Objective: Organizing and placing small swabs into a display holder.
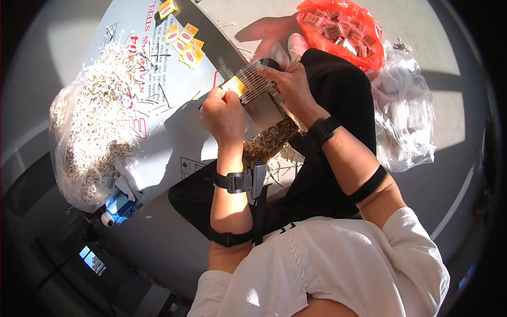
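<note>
Between my two hands is a clear pack of cotton swabs [257,84], its thin sticks lined up side by side. A yellow card [234,85] sits at the pack's left end. My left hand [223,115] is closed there, thumb and fingers pinched by the card. At the other end my right hand [296,87] grips the pack, with thumb and fingers on the clear plastic. Some of its fingers are hidden behind the pack. Below the hands stands an open cardboard box [264,113] with many loose sticks [272,138] in it.
At the left, a clear plastic bag [63,158] spills a big heap of loose swabs [105,105] onto a printed sheet [174,134]. Several yellow cards [189,48] lie ahead. An orange-red bag [311,39] of small packs and a clear plastic bag [404,116] are at the right.
</note>
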`<state>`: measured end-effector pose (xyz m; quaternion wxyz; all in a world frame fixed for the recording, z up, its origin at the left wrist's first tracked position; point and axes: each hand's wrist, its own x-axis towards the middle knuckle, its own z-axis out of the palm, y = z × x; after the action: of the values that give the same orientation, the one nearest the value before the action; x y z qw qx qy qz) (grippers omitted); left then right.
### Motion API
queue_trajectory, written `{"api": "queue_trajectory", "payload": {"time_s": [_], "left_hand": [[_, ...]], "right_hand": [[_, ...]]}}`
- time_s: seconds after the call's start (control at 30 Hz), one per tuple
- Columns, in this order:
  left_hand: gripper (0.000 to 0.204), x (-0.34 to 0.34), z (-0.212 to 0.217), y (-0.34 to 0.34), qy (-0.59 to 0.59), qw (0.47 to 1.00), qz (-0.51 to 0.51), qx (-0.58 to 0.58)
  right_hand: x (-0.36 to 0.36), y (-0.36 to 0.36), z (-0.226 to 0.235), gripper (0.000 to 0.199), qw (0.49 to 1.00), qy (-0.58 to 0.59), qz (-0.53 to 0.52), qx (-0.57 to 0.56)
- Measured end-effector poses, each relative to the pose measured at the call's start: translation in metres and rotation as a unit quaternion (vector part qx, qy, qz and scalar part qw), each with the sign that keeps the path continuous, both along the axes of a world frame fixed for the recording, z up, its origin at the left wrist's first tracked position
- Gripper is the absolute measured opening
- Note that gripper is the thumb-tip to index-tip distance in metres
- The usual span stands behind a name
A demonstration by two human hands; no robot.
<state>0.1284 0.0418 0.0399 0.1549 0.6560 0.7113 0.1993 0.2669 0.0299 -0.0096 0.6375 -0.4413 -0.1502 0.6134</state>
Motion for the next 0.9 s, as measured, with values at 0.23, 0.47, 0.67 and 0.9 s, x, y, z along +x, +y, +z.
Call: {"api": "queue_trajectory", "payload": {"time_s": [0.23, 0.47, 0.67, 0.9], "left_hand": [[0.025, 0.007, -0.006, -0.009, -0.070, 0.997, -0.031, -0.003], [0.028, 0.004, -0.012, -0.001, -0.121, 0.991, -0.018, -0.051], [0.026, 0.007, -0.012, 0.011, -0.193, 0.976, -0.033, -0.096], [0.025, 0.003, 0.002, 0.024, -0.120, 0.971, -0.067, -0.193]], "right_hand": [[0.001, 0.000, 0.003, 0.012, 1.000, -0.002, 0.004, -0.003], [0.002, -0.001, 0.006, 0.012, 1.000, -0.015, 0.003, -0.009], [-0.001, 0.000, 0.005, 0.013, 1.000, -0.008, -0.006, -0.011], [0.000, 0.001, 0.006, 0.015, 0.999, -0.022, -0.006, -0.023]]}}
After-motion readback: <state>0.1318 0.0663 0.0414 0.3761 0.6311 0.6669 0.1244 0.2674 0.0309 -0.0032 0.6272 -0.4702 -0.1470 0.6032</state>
